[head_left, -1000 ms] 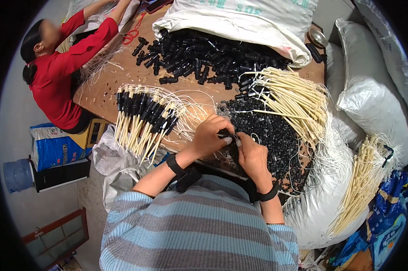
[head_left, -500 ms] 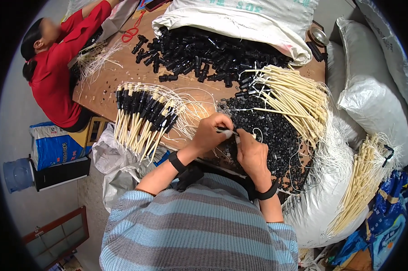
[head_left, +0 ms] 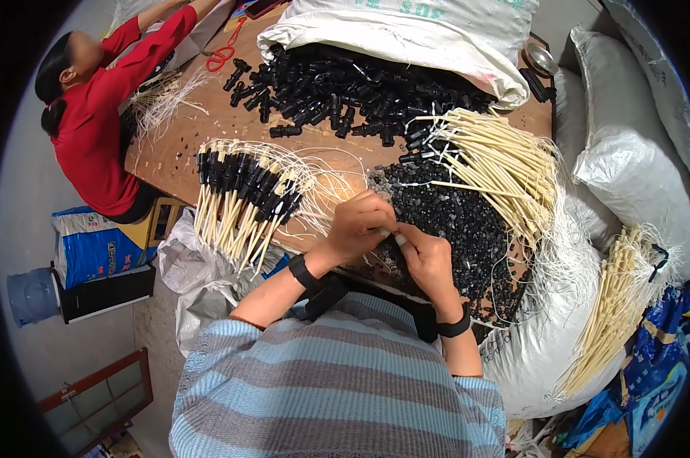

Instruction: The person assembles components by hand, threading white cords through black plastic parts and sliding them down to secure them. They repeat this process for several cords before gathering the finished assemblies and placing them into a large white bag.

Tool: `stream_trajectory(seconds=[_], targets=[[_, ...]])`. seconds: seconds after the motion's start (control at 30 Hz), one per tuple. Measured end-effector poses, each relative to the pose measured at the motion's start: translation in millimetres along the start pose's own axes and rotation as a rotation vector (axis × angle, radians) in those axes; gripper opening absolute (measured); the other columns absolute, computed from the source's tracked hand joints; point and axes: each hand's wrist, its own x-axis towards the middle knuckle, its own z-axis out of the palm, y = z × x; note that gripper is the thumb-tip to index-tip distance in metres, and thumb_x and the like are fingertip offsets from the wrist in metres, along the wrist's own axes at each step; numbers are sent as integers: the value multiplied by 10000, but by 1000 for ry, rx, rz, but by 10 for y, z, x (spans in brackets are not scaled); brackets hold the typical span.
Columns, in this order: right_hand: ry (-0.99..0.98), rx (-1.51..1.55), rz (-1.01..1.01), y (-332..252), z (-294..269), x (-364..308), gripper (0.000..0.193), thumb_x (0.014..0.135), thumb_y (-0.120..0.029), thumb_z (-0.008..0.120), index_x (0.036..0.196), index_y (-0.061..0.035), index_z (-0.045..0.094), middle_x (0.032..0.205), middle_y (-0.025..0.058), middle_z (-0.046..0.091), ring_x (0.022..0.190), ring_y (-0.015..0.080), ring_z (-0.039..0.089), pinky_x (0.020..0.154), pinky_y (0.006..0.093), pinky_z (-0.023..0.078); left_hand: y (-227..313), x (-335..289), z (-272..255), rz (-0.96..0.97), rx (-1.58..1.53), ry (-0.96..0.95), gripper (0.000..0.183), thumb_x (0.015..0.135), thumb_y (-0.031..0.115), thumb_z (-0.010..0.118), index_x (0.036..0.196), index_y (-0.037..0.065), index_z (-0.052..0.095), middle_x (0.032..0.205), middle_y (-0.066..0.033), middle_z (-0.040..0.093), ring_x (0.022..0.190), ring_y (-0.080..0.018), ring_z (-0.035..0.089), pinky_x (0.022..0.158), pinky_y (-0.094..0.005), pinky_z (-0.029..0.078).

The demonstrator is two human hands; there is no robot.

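My left hand (head_left: 362, 224) and my right hand (head_left: 430, 263) meet at the table's near edge, fingertips pinched together. Whatever lies between them is too small and covered to make out. Beneath and to the right of them spreads a heap of small black plastic pieces (head_left: 467, 229). A bunch of cream-coloured sticks with white strings (head_left: 505, 164) lies across its far right side. To the left of my left hand, a row of cream sticks fitted with black plastic connectors (head_left: 242, 179) rests on the table, white strings trailing toward my hand.
Black connectors (head_left: 333, 88) spill from a white woven sack (head_left: 406, 38) at the back. Red scissors (head_left: 224, 55) lie far left, near a person in red (head_left: 96, 114). Full white sacks (head_left: 627, 130) crowd the right, another stick bundle (head_left: 608, 313) on one. Brown table (head_left: 169, 153).
My fingers have closed closer together, and the dark piece glimpsed between them is now hidden. My right hand has turned slightly. The person in red has shifted their arms.
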Motion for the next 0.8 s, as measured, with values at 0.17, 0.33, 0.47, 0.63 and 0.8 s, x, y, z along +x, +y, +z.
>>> stream_trajectory(seconds=[0.17,0.33,0.47,0.63,0.8], targets=[[5,180,115,27,-2,19,168,825,-80,594,962,-53,689,687,183,635,630,330,649,565,381,496,-64,46,22,24,11,-42,201,593,-80,653,720,75,648,787,-13,639,711,-193,594,629,-293,467],[20,78,192,72,3,32,139,823,-89,623,932,-29,686,609,112,569,536,208,541,516,307,432,-331,275,-34,68,267,-12,242,647,-40,651,853,83,678,818,-57,654,758,-235,603,659,-345,499],[136,229,348,160,8,-1,98,820,-44,628,894,-2,676,579,-20,501,528,43,418,505,209,352,-600,107,-345,-163,731,-75,295,673,-7,668,955,80,679,843,-88,653,795,-274,597,678,-383,509],[134,262,440,274,58,66,53,826,-26,629,863,-9,663,590,-80,460,544,6,363,496,195,302,-645,116,-302,-212,624,-65,243,662,4,677,896,63,659,755,-102,612,748,-289,594,647,-387,486],[130,304,490,264,58,111,34,837,-31,635,844,-5,656,583,-93,443,534,2,342,486,197,274,-798,253,-92,-251,496,-97,251,638,-3,679,886,31,649,761,-124,620,693,-301,604,641,-386,483]])
